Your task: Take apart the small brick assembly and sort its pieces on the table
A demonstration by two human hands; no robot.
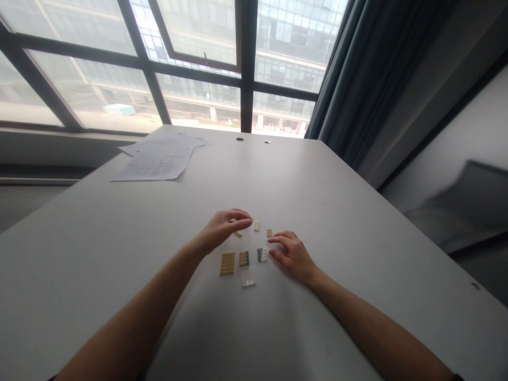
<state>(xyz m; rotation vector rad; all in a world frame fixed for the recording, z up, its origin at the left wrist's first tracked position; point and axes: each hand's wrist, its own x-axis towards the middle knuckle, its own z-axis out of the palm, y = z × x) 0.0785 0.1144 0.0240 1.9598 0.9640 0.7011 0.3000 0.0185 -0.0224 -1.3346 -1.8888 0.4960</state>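
Small building bricks lie on the white table (337,211) in front of me. My left hand (224,226) hovers over a tan brick (238,233), fingers curled together above it; whether they hold anything is hidden. My right hand (291,254) rests on the table with fingers bent, its fingertips beside a grey and white brick (261,254) and a small tan brick (269,232). A wide tan plate (227,263), a tan and grey piece (244,258), a white brick (256,225) and a clear piece (248,279) lie between and below the hands.
Printed paper sheets (159,159) lie at the table's far left. Two small dark holes (239,139) sit near the far edge. Large windows are behind the table, a dark curtain (357,79) at the right, and a wall runs along the right side.
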